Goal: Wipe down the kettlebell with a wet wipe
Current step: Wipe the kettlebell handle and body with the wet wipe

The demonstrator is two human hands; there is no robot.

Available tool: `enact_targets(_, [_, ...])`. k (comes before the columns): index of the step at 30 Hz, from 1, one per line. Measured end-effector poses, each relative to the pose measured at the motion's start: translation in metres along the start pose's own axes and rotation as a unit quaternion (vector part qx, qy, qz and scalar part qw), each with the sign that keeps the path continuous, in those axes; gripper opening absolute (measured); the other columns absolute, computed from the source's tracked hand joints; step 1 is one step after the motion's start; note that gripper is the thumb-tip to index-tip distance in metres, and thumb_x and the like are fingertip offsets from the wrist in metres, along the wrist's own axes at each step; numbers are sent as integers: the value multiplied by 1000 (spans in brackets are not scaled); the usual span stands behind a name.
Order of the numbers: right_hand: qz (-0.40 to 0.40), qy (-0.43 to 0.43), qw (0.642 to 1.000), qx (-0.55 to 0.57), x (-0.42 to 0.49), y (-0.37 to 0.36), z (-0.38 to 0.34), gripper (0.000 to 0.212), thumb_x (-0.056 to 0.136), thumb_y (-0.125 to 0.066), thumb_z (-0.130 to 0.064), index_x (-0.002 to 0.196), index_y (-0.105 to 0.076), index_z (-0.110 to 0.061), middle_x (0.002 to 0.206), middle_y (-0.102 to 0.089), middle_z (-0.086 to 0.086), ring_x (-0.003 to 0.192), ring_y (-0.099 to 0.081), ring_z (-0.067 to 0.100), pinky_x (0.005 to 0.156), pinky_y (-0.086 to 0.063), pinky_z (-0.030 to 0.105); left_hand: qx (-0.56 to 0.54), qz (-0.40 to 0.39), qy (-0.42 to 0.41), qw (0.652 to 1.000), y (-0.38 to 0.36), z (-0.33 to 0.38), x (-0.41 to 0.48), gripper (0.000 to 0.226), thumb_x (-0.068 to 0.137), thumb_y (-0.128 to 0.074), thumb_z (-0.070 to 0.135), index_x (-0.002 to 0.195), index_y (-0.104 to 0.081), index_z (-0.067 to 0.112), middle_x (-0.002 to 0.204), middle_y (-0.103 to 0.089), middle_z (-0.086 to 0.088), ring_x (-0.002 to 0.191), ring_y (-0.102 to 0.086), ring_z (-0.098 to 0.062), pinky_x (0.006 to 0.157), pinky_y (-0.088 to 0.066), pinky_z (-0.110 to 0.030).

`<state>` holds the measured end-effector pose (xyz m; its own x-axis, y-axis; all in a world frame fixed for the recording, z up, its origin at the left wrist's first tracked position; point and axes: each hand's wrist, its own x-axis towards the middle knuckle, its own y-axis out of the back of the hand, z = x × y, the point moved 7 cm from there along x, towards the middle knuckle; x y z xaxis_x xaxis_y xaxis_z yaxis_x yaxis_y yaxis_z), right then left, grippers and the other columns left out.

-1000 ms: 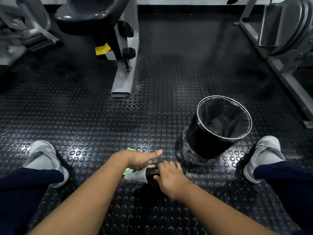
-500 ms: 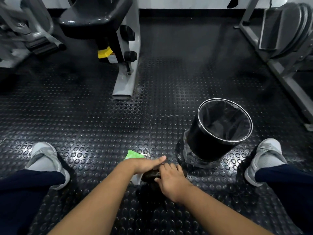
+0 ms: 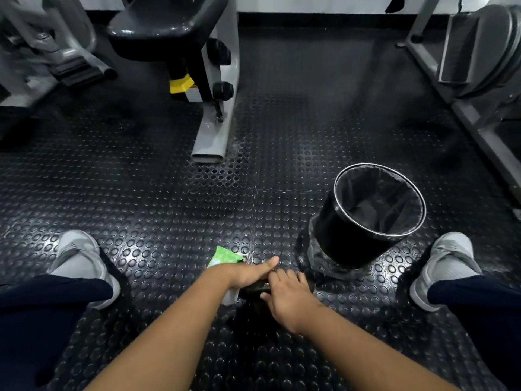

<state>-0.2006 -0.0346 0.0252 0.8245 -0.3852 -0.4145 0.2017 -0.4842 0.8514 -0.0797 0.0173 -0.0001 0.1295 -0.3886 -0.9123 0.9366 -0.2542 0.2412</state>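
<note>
A black kettlebell (image 3: 255, 289) stands on the studded rubber floor between my feet, mostly hidden under both hands. My left hand (image 3: 248, 273) holds a white wet wipe (image 3: 231, 297) against the left side of the handle, thumb stretched out over the top. My right hand (image 3: 290, 297) grips the right end of the handle, fingers curled over it. A green wipe packet (image 3: 224, 256) lies on the floor just beyond my left hand.
A black bin (image 3: 369, 215) with a metal rim and liner stands to the right, close to the kettlebell. My shoes (image 3: 81, 261) (image 3: 448, 263) flank the spot. A grey gym machine foot (image 3: 211, 142) lies ahead; a weight machine frame (image 3: 479, 80) runs along the right.
The wipe under my left hand has slid in along the handle toward my right hand; less of the white wipe shows. The green packet is more exposed. My right hand has kept its grip.
</note>
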Motion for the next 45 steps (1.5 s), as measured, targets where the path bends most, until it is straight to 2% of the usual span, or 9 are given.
enact_targets(2, [3, -2, 1000, 0, 1, 1, 1, 47, 107, -33, -47, 143, -41, -17, 137, -48, 3, 127, -41, 26, 117, -24, 50, 27, -34, -22, 999, 8, 7, -7, 136, 51, -22, 113, 150, -52, 25, 155, -49, -11, 147, -39, -31, 123, -23, -51])
enact_targets(6, [15, 4, 1000, -2, 0, -1, 1, 45, 107, -33, -48, 140, -43, -18, 135, -49, 3, 124, -43, 26, 114, -27, 49, 53, -61, -6, 997, 15, 8, -9, 130, 47, -22, 114, 107, -77, 14, 132, -68, -13, 134, -55, -32, 120, -27, -50])
enact_targets(13, [4, 4, 1000, 8, 0, 0, -1, 47, 107, -34, -45, 144, -39, -16, 139, -46, 4, 126, -40, 27, 116, -25, 49, -3, 11, -13, 1000, -6, -2, 22, 130, 47, -29, 114, 127, -69, 19, 139, -62, -19, 128, -59, -37, 112, -42, -49])
enact_targets(17, [3, 1, 1000, 4, 0, -1, 0, 44, 107, -34, -47, 138, -42, -17, 135, -48, 3, 125, -41, 26, 114, -26, 50, 33, -31, 0, 999, 9, 2, -3, 142, 47, -27, 114, 145, -54, 14, 151, -52, -16, 141, -47, -36, 120, -28, -51])
enact_targets(22, [11, 2, 1000, -9, 1, 0, 0, 42, 107, -35, -46, 133, -46, -16, 135, -50, 6, 123, -44, 28, 111, -30, 49, 67, -50, -1, 996, 13, 12, -14, 139, 50, -25, 113, 143, -58, 15, 139, -62, -11, 133, -54, -34, 122, -25, -52])
enact_targets(29, [-5, 3, 1000, -2, -3, -2, -3, 47, 107, -36, -44, 142, -40, -14, 140, -47, 7, 127, -42, 28, 114, -28, 49, 17, 57, -5, 998, -14, -7, -10, 127, 60, -15, 109, 140, -61, 21, 145, -57, -13, 129, -56, -30, 106, -44, -46])
enact_targets(33, [5, 4, 1000, -9, 0, 1, -1, 42, 107, -36, -45, 133, -45, -14, 134, -50, 7, 123, -44, 28, 110, -30, 49, 34, 39, -18, 998, 4, 2, -23, 136, 56, -14, 111, 146, -56, 18, 154, -48, -17, 137, -48, -36, 118, -29, -55])
enact_targets(42, [12, 4, 1000, -17, 2, -3, -2, 45, 107, -38, -46, 136, -44, -12, 138, -50, 9, 126, -44, 30, 110, -31, 50, 23, 35, -38, 998, -7, 9, -17, 104, 81, -18, 95, 127, -66, 16, 128, -67, -11, 101, -66, -24, 112, -40, -48])
enact_targets(45, [10, 5, 1000, -19, 2, -3, -2, 48, 106, -38, -46, 140, -42, -12, 139, -49, 9, 127, -44, 30, 111, -31, 51, -7, 75, -42, 996, -12, 0, -8, 102, 85, -20, 93, 126, -69, 13, 135, -64, -14, 123, -59, -31, 116, -38, -46])
